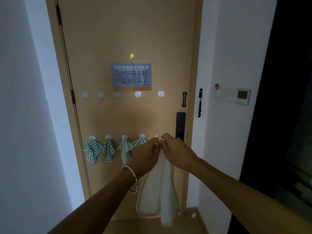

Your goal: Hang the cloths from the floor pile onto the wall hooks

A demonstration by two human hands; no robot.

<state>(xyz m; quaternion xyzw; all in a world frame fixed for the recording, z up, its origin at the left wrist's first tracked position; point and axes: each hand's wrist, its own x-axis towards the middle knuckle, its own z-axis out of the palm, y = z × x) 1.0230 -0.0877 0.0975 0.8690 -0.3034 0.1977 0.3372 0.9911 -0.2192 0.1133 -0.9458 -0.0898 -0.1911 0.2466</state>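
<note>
A white cloth (pixel 159 188) hangs down in front of the tan door (pixel 128 31), held at its top by both hands. My left hand (pixel 145 156) and my right hand (pixel 175 151) pinch its upper edge and thin loop close to the rightmost hook of the lower row, which they hide. Several green-and-white striped cloths (pixel 92 150) hang from the other lower hooks (pixel 108 137). The upper row of round hooks (pixel 138 94) carries nothing.
A printed notice (pixel 131 76) is stuck to the door above the upper hooks. The dark door handle and lock plate (pixel 180 125) sit just right of my hands. White walls flank the door; a wall control panel (pixel 243 96) is at the right.
</note>
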